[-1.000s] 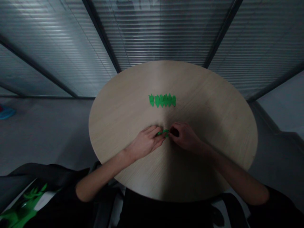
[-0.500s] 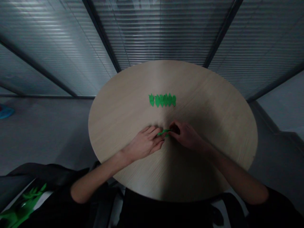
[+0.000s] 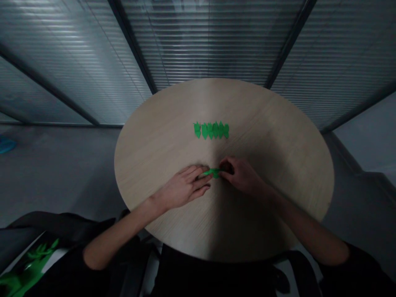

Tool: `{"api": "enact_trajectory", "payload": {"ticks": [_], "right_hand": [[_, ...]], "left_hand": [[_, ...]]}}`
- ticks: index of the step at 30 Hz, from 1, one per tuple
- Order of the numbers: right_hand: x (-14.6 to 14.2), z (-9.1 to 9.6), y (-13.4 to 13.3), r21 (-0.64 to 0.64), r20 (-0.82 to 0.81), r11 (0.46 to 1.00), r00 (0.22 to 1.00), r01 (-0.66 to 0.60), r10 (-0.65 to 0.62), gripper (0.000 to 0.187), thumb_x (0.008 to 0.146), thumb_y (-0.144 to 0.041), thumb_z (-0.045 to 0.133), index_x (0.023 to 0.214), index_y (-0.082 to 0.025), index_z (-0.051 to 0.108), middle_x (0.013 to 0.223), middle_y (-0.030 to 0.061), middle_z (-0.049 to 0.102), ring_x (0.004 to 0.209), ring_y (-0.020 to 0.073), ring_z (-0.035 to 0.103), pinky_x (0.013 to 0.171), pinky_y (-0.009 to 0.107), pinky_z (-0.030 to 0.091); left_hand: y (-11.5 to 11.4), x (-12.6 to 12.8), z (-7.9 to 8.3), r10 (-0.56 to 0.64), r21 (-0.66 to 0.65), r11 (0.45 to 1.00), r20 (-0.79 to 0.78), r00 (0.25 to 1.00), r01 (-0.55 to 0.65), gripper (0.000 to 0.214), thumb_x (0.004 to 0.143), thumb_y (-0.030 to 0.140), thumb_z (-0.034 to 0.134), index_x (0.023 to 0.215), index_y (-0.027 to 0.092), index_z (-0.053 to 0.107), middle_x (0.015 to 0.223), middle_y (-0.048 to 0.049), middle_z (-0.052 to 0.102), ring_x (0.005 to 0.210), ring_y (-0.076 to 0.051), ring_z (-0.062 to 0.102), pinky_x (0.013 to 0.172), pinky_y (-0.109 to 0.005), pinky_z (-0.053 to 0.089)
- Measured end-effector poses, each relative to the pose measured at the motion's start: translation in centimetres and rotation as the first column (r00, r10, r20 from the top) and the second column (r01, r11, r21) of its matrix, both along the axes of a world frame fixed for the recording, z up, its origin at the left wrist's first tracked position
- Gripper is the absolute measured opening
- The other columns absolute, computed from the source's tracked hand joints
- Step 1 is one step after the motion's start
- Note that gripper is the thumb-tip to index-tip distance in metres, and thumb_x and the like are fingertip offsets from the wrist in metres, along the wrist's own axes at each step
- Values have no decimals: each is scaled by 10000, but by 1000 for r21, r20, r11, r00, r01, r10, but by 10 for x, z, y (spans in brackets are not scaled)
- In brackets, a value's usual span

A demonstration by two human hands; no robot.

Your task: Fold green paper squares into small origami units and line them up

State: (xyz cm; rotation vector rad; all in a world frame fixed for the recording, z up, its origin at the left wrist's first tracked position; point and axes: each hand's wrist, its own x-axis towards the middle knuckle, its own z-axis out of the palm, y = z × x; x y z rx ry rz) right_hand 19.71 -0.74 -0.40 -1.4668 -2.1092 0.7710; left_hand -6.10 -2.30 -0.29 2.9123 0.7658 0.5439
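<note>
A small bright green leaf-like piece (image 3: 213,171), perhaps artificial foliage, lies on the round wooden table between my two hands. My left hand (image 3: 185,186) rests flat, palm down, its fingers stretched out and apart; the index and middle fingertips touch the left end of the piece. From the other side, my right hand (image 3: 239,174) pinches the right end between thumb and fingers. Part of the piece is covered by my fingertips. Farther back on the table, several green leaf-shaped pieces (image 3: 213,130) lie side by side in a row, with a narrow gap after the leftmost one.
The round wooden table (image 3: 161,119) stands against glass panels with blinds (image 3: 213,49). At the lower left, more green pieces (image 3: 34,266) lie in a dark-edged holder beside me. A blue object (image 3: 6,144) sits on the floor at the far left.
My left hand has slid slightly left, its fingers flatter, and more of the green piece shows between my hands. My right hand keeps its pinch. The row has not moved.
</note>
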Motion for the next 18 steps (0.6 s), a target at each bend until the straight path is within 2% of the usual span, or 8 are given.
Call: {"api": "enact_trajectory", "payload": {"ticks": [3,7,9,13,18], "right_hand": [[3,-2,1,60,3,997,999,-46,46,148,858,-151,781,985,-187,713,985,65,714,860,200,660,819,341,481],[4,-4,2,117,-7,989,995,-94,95,113,852,-146,776,918,-186,694,953,60,689,894,212,649,850,351,483],[3,-4,2,111,-14,989,995,-95,97,124,844,-140,767,910,-187,674,935,53,689,873,207,639,833,345,481],[3,-4,1,37,-59,994,993,-102,104,118,849,-132,729,937,-184,670,912,46,709,823,193,643,786,327,487],[4,-1,0,94,-14,978,982,-184,186,161,877,-150,712,1033,-188,711,1023,83,729,956,231,668,886,372,504]], "left_hand": [[3,0,-1,58,-124,991,120,991,-43,348,1108,334,483,1347,162,669,1299,-148,675,1233,-261,651,1049,-450,594],[12,7,3,189,-257,957,186,964,-138,372,1089,365,531,1377,138,594,1245,-159,677,1139,-259,677,996,-445,605],[18,14,6,181,-278,952,189,965,-124,333,1080,388,549,1286,140,634,1117,-129,691,1056,-256,677,935,-432,607],[31,29,8,73,-339,941,156,985,-16,225,1067,333,579,1030,154,710,985,-81,676,943,-219,670,859,-368,584],[34,34,5,86,-372,928,150,985,-24,171,1049,260,582,981,163,706,918,-56,674,857,-195,665,806,-348,563]]}}
